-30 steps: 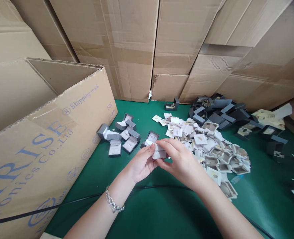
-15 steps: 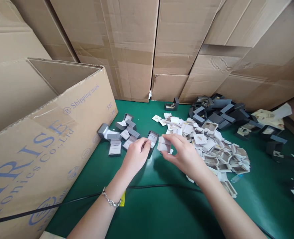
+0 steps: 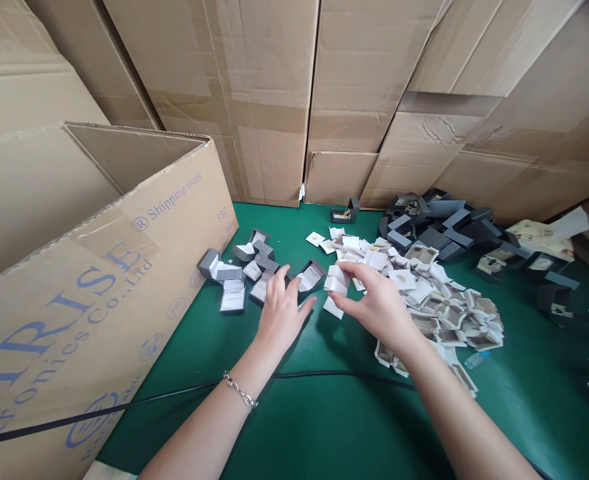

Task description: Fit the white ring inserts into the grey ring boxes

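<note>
My right hand (image 3: pixel 377 307) pinches a small white folded card insert (image 3: pixel 336 281) between thumb and fingers, just above the green table. My left hand (image 3: pixel 282 313) reaches forward with fingers spread, its fingertips touching an open grey ring box (image 3: pixel 310 274) that lies tilted on the table. A heap of white card inserts (image 3: pixel 424 293) lies to the right of my right hand. A cluster of open grey boxes (image 3: pixel 242 270) sits left of my left hand.
A large open carton (image 3: pixel 99 253) printed with blue letters stands on the left. A wall of cardboard cartons (image 3: pixel 354 100) closes the back. Dark grey boxes (image 3: pixel 434 223) are piled at the back right. A black cable (image 3: pixel 184 393) crosses the green table (image 3: pixel 324 427).
My hands moved apart and forward. The left hand let go of the insert and reached to the open grey box; the right hand kept the white insert and carried it slightly up and away.
</note>
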Available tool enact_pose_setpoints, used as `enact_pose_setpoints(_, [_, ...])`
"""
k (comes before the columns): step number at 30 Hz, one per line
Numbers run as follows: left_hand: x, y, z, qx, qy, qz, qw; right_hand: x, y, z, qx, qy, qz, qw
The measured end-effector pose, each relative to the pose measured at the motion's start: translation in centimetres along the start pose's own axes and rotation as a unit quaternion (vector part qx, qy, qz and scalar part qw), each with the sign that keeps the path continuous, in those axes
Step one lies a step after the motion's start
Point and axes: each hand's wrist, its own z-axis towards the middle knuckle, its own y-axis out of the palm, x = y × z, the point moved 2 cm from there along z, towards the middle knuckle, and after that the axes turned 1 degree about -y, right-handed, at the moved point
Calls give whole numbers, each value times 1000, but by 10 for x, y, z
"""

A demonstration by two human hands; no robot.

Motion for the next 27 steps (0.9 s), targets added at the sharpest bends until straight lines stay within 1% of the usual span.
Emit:
enact_pose_setpoints(2, [1,0,0,-5,7,-22,1000,0,2,0,-10,26,44,999])
enact_pose_setpoints(4, [1,0,0,-10,-2,-46,999,-1,5,0,-29,48,111,992])
enact_pose_setpoints(8, [-3,1,2,-20,-62,-97,993,-1,17,0,-81,93,253,960])
enact_pose_setpoints(11, [-6,1,4,-25,-91,-115,989,2,24,-1,-94,123,301,941])
enact_pose_setpoints(13, [-5,1,4,-15,-88,-95,991,5,28,-1,-87,138,308,937])
enact_pose_setpoints(15, [-3,0,3,7,-54,-62,997,8,32,-1,-68,145,299,941])
enact_pose_setpoints(18, [5,-2,0,61,37,-10,997,12,36,-2,-13,140,266,954])
enact_pose_setpoints(22, [14,-7,-5,136,162,51,976,12,40,-5,68,114,228,964])
enact_pose_setpoints(24, [16,-9,-6,162,203,66,963,9,41,-7,85,108,206,969])
enact_pose_setpoints(27, [17,-10,-8,176,231,73,954,4,41,-9,83,103,180,975])
